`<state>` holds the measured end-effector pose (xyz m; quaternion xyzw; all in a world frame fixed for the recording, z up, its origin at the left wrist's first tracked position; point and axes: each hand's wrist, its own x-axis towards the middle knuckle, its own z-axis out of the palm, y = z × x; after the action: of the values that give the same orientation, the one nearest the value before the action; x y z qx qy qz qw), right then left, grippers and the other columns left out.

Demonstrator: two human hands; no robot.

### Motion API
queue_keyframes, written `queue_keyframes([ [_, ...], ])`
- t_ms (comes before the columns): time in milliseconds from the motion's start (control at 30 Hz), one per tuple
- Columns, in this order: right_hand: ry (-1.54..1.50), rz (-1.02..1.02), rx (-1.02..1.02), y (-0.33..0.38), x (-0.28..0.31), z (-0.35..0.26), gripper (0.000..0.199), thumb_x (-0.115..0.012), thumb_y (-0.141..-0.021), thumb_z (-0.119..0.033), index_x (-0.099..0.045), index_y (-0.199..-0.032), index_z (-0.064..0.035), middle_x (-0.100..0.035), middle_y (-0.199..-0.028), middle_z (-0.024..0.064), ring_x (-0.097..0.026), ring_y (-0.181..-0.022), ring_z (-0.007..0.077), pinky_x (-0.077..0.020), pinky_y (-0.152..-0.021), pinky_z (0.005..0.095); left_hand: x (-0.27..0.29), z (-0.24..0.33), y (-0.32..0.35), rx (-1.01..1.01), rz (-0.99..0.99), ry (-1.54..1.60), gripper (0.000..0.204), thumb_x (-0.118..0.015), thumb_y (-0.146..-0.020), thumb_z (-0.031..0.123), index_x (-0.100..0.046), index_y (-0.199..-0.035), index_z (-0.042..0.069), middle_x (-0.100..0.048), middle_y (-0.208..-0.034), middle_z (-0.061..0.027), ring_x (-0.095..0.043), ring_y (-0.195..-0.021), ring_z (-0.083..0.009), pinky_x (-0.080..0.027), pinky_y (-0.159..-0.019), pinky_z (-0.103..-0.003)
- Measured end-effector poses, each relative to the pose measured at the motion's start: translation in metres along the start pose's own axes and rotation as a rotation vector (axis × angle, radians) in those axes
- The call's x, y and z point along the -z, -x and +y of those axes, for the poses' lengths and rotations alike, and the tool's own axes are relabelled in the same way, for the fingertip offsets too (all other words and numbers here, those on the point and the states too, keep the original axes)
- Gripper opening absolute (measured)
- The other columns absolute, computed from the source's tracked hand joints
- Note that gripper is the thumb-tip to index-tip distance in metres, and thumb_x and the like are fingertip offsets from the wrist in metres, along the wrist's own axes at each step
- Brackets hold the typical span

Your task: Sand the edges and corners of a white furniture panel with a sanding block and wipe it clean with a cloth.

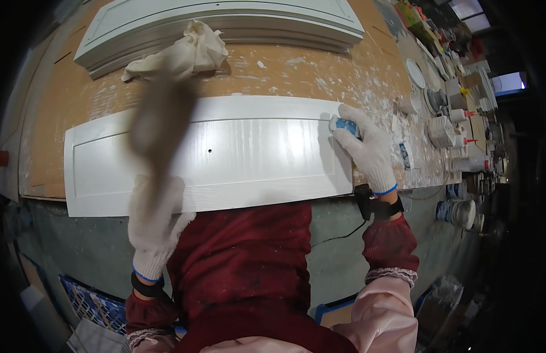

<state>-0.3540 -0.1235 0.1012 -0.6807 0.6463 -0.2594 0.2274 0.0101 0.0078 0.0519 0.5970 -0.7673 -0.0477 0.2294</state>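
A white panel (pixel 249 153) with a recessed centre and a small dark hole lies across the bench in front of me. My right hand (pixel 364 144), in a white knit glove, is closed on a small blue pad (pixel 347 127), pressed at the panel's right end. At the near left edge, my left hand (pixel 158 220), gloved too, lies on the panel with its thumb stretched apart. A blurred brownish shape (pixel 161 117) hides part of the panel and some of the left fingers; what it is I cannot make out.
Beyond the panel, a crumpled cream cloth (pixel 196 50) rests against a stack of white panels (pixel 237 26) on the paint-marked brown bench (pixel 284 73). Along the right stand glue bottles (pixel 459 116), tubs (pixel 442 130) and a blue strip (pixel 405 156).
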Motion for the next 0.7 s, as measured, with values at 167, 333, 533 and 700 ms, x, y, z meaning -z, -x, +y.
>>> queue_keyframes([
  [167, 0.111, -0.069, 0.018, 0.005, 0.005, 0.006, 0.046, -0.069, -0.081, -0.026, -0.062, -0.119, -0.0033, -0.068, -0.107, 0.0155, -0.065, -0.097, 0.0233, -0.0491, -0.087, 0.0313, -0.003, -0.001, -0.001, -0.024, 0.033, -0.021, 0.058, -0.076, -0.072, 0.034, -0.060, -0.121, 0.008, -0.059, -0.117, -0.0139, -0.054, -0.111, -0.0357, -0.039, -0.105, -0.049],
  [333, 0.060, -0.116, -0.018, 0.020, 0.009, 0.003, 0.044, -0.069, -0.079, -0.023, -0.062, -0.118, -0.0027, -0.068, -0.105, 0.0155, -0.065, -0.096, 0.0235, -0.0492, -0.086, 0.0313, -0.003, -0.003, -0.003, -0.022, 0.025, 0.027, 0.059, -0.076, -0.071, 0.031, -0.059, -0.121, 0.006, -0.059, -0.115, -0.0146, -0.054, -0.109, -0.0362, -0.039, -0.105, -0.051],
  [533, -0.011, -0.118, -0.053, 0.047, 0.010, 0.011, 0.045, -0.069, -0.079, -0.021, -0.062, -0.118, -0.0014, -0.068, -0.107, 0.0156, -0.065, -0.096, 0.0229, -0.0496, -0.086, 0.0317, -0.003, -0.003, -0.001, -0.013, 0.026, 0.031, 0.059, -0.076, -0.072, 0.032, -0.059, -0.122, 0.005, -0.058, -0.114, -0.0154, -0.054, -0.107, -0.0371, -0.038, -0.105, -0.053],
  [700, -0.025, -0.157, -0.121, 0.065, 0.014, 0.014, 0.046, -0.070, -0.078, -0.021, -0.062, -0.119, -0.0005, -0.067, -0.108, 0.0153, -0.066, -0.097, 0.0231, -0.0500, -0.086, 0.0313, -0.004, -0.005, -0.002, -0.021, 0.029, 0.044, 0.059, -0.076, -0.072, 0.034, -0.059, -0.121, 0.004, -0.058, -0.114, -0.0156, -0.055, -0.107, -0.0375, -0.038, -0.105, -0.053],
])
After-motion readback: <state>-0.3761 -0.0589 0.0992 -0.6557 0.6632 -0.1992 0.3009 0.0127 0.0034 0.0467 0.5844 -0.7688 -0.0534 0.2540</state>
